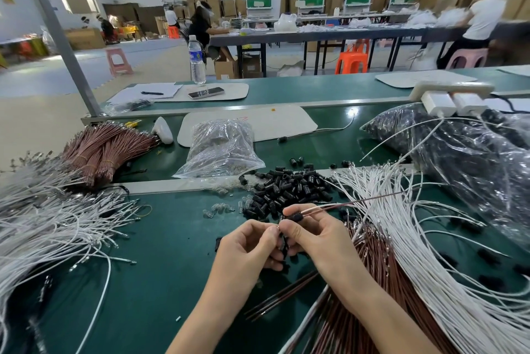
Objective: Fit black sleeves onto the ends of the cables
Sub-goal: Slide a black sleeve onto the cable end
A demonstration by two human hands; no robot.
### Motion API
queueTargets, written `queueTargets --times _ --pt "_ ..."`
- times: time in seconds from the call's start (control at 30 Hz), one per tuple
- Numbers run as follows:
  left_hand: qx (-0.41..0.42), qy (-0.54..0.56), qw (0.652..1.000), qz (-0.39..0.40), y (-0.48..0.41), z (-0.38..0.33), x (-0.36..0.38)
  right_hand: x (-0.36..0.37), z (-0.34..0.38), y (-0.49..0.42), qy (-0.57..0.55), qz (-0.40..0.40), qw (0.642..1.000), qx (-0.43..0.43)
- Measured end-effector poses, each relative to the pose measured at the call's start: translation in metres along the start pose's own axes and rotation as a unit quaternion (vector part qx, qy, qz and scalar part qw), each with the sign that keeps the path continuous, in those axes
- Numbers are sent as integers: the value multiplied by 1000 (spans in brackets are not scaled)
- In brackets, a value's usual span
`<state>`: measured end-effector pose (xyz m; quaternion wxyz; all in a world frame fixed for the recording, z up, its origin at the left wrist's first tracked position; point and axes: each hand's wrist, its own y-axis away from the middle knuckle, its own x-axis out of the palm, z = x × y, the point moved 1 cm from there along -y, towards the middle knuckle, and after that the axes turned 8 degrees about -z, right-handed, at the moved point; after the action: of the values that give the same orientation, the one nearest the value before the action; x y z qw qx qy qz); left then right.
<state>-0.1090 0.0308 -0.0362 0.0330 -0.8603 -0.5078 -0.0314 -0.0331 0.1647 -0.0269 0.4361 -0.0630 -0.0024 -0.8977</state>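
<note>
two cables (344, 205), one white and one brown, pass together through a single black sleeve (295, 216) held over the near middle of the green table (160, 239). the right hand (315, 239) pinches that sleeve between thumb and fingers. the left hand (246, 247) pinches the metal cable tips poking out at the sleeve's left end. i judge the fitting step is under way, with the sleeve threaded on but not yet seated. the next move likely calls for steadying the sleeve and drawing the tips through until it covers the terminals. a heap of loose sleeves (286, 190) lies just beyond the hands, and white cables (415, 239) fan out on the right. the water bottle (197, 58) far left has a blue label, too small to read, and the red marks on the white board (258, 121) are illegible
</note>
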Motion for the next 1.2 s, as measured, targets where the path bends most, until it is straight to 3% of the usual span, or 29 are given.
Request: queueTargets --times 0.5,0.63,0.77,1.0,1.1,1.2 --pt "13 -42 999 -5 -1 -2 1 -1 2 1 15 0 1000 -25" --pt "8 -39 999 -15 -2 -2 0 0 2 1 -60 -6 998 12" --pt "26 -43 999 -5 -1 -2 0 4 -1 3 -46 41 996 67" --pt "53 -87 995 6 0 -1 -2 2 1 2 -29 34 998 48" --pt "127 -202 970 -49 -1 -3 -13 1 1 2 -34 12 998 48" --pt "173 -343 911 -153 -7 -3 -33 -3 3 -1 -62 -18 996 55"
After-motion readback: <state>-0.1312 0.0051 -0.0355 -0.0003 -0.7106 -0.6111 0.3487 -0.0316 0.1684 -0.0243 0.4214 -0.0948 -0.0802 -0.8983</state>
